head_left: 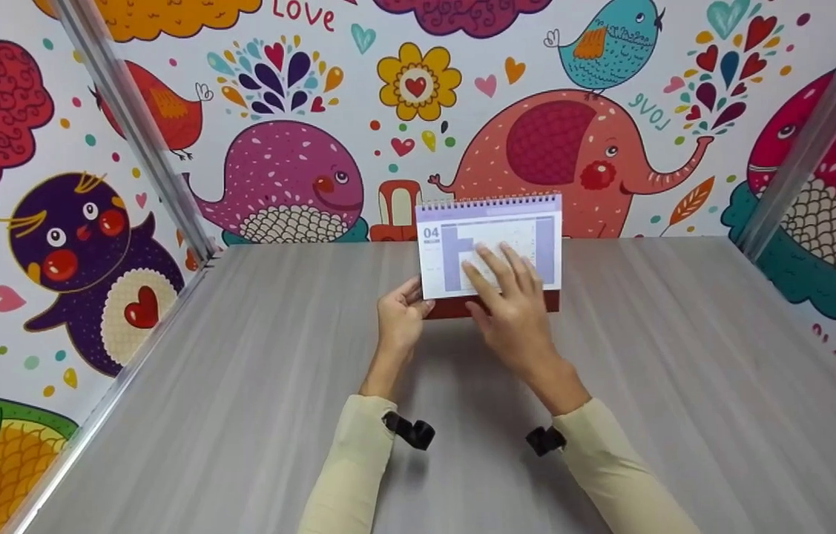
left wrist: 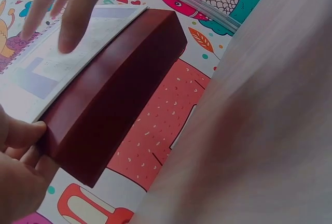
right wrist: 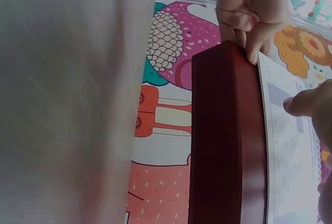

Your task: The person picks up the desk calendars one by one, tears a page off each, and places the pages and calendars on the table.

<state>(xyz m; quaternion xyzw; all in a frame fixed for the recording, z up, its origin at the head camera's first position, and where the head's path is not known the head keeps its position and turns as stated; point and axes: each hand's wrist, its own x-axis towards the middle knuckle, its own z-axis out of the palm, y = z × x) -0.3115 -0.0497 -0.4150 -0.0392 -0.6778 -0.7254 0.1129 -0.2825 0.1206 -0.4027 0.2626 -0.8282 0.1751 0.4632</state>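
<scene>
A spiral-bound desk calendar [head_left: 431,271] with a dark red base [head_left: 455,307] is held up above the table, its page marked 04 towards me. At its lower left corner my left hand [head_left: 400,315] grips it, thumb in front and fingers behind. My right hand [head_left: 514,315] lies in front of the page with fingers extended and spread; whether the fingertips touch the paper I cannot tell. In the left wrist view the base [left wrist: 119,84] shows its underside edge, with the left thumb [left wrist: 26,132] on its corner. The right wrist view shows the left hand [right wrist: 254,11] pinching that corner.
A grey wood-grain table [head_left: 254,415] spreads below both arms. Behind it stands a wall [head_left: 403,159] printed with cartoon animals, and metal posts [head_left: 139,141] rise at the table's back corners. Each sleeve carries a black wrist strap mount [head_left: 410,430].
</scene>
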